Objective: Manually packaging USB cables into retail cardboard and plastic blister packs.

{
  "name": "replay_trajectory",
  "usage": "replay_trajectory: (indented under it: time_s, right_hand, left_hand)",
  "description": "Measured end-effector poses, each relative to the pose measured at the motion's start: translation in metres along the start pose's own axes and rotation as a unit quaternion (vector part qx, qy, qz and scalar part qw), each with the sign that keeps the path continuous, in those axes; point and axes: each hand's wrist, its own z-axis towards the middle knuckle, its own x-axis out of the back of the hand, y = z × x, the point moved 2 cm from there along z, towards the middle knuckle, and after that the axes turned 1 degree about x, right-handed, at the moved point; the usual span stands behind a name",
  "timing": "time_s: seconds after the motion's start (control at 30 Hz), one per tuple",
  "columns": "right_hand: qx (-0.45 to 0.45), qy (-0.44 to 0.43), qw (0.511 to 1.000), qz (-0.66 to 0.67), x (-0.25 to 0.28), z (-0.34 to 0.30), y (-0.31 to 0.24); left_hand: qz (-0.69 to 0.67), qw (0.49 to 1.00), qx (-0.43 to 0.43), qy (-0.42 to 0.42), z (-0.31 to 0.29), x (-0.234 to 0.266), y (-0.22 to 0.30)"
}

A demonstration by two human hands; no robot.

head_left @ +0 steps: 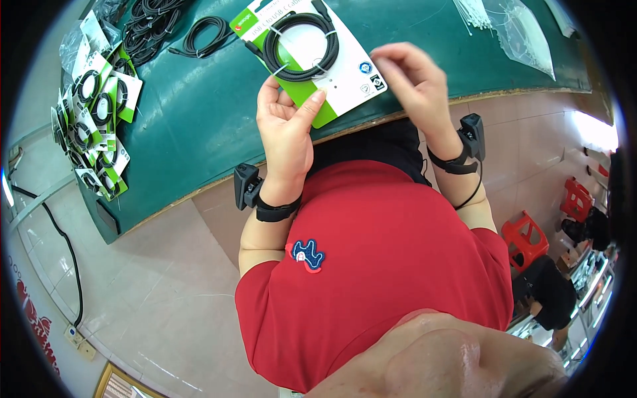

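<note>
- Green-and-white card [353,78] pinched by its lower-left edge in the left grip [285,123], cable coil [296,74] just beyond.
- Right grip [421,83] half-curled beside the card; I can't tell if touching.
- A nudge could tilt that one-edged hold.

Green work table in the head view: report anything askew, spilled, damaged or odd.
Black coiled cables on white-and-green cards lie in a jumbled heap at the left, overlapping at mixed angles. Thin white plastic strips fan out loosely beside a clear plastic bag at the upper right. Both look untidy rather than damaged.
</note>
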Motion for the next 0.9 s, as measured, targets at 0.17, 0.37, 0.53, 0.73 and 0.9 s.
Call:
replay_trajectory:
  time_s: [0.17, 0.37, 0.53, 0.73, 0.9]
  right_hand:
    - [0.107, 0.006, 0.985, -0.135, -0.001, 0.011, -0.028]
    - [0.278, -0.066, 0.918, -0.277, -0.043, 0.016, -0.046]
    - [0.29, -0.12, 0.906, -0.286, -0.048, 0.015, -0.037]
    - [0.306, -0.167, 0.896, -0.275, -0.041, 0.015, -0.036]
    - [0.3, -0.17, 0.907, -0.242, -0.038, 0.019, -0.034]
  left_hand:
    - [0.104, 0.991, -0.082, 0.022, -0.004, 0.003, -0.004]
    - [0.104, 0.991, -0.078, -0.014, -0.008, -0.001, -0.01]
    - [0.105, 0.992, -0.06, -0.024, -0.008, 0.002, -0.008]
    - [0.081, 0.996, -0.035, -0.032, -0.006, 0.009, -0.006]
    - [0.097, 0.994, -0.042, -0.033, -0.003, 0.01, -0.006]
